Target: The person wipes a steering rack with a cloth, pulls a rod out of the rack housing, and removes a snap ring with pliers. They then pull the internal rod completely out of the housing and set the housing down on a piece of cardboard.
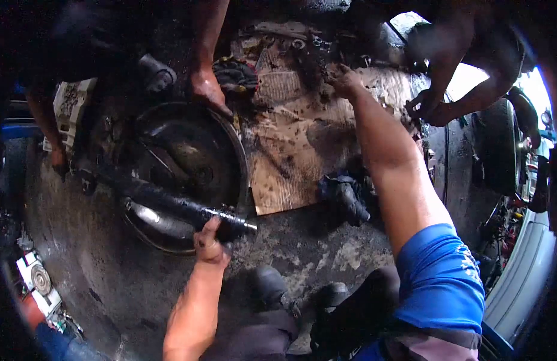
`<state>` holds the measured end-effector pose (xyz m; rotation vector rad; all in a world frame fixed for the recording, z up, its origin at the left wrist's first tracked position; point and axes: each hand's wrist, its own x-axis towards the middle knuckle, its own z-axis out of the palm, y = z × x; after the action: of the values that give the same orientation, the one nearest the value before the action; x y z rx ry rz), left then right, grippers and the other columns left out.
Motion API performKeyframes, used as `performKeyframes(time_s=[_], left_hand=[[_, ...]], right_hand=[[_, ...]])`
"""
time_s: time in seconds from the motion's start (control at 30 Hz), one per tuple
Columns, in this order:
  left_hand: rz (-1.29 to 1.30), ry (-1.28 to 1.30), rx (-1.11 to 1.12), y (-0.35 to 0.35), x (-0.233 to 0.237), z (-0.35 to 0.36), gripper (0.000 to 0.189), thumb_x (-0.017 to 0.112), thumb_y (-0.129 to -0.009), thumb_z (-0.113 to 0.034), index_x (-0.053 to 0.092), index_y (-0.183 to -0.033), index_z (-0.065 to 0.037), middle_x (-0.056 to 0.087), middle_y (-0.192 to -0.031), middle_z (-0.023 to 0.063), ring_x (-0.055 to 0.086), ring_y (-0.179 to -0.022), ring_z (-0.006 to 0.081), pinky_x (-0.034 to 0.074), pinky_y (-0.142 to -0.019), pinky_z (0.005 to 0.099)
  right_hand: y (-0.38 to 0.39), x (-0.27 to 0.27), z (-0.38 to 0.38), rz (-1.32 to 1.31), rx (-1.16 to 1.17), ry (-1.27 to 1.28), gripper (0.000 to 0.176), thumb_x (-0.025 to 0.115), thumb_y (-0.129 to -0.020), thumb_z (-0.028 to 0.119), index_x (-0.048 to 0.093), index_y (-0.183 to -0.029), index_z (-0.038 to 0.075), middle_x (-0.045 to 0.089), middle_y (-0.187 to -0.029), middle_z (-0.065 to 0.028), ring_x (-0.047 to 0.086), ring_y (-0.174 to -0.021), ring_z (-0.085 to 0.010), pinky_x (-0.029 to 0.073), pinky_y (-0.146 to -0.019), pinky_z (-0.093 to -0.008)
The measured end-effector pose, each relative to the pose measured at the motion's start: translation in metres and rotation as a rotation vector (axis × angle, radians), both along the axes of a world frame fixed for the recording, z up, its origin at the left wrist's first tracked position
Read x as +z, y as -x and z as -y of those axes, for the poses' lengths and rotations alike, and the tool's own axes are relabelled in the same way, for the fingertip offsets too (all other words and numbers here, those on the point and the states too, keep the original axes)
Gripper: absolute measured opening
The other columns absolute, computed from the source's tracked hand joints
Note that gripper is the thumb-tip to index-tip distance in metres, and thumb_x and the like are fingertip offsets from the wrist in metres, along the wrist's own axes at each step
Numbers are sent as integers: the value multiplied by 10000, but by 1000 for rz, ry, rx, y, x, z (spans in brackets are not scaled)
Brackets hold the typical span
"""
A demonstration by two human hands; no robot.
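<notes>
Over one round metal pan (215, 141) stretches one long, glossy black cylinder (170, 203). Near the pan's right rim, left hand (211, 245) touches this cylinder. Farther right of the pan, right hand (347, 83) is above one creased, stained cardboard (290, 174). How closed both hands are, I cannot tell.

Floor (344, 256): dark, stained — pale patches | Right side: tyre (496, 147), long pale panel (520, 274) | Light: bright — upper right
</notes>
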<state>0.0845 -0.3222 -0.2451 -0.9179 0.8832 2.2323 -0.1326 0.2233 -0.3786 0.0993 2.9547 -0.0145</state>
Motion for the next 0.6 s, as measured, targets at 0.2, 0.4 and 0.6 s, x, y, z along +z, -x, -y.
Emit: performKeyframes(time_s=[0.2,0.4,0.6], left_hand=[[-69,158,65,6,33,-18,498,707,-671,-157,572,-1126,-5,632,-1025,90,619,-922,267,506,-869,420],[-42,214,-24,2,22,-11,419,698,-688,-177,612,-1058,-1,640,-994,80,629,-880,230,512,-840,388],[-64,236,19,2,27,-14,315,700,-702,-132,627,-987,-19,634,-942,63,624,-855,217,513,-835,385]], right_hand=[[-4,39,36,-42,-287,1,574,558,-856,444,455,-1335,145,585,-1244,-116,548,-1120,-316,388,-998,-400],[-12,-16,1,-387,-95,280,435,616,-853,347,549,-1211,108,646,-905,-73,619,-838,-230,502,-779,-360],[-39,61,48,-367,-720,1269,491,651,-850,274,521,-1274,63,641,-1139,-117,592,-1061,-283,500,-822,-373]])
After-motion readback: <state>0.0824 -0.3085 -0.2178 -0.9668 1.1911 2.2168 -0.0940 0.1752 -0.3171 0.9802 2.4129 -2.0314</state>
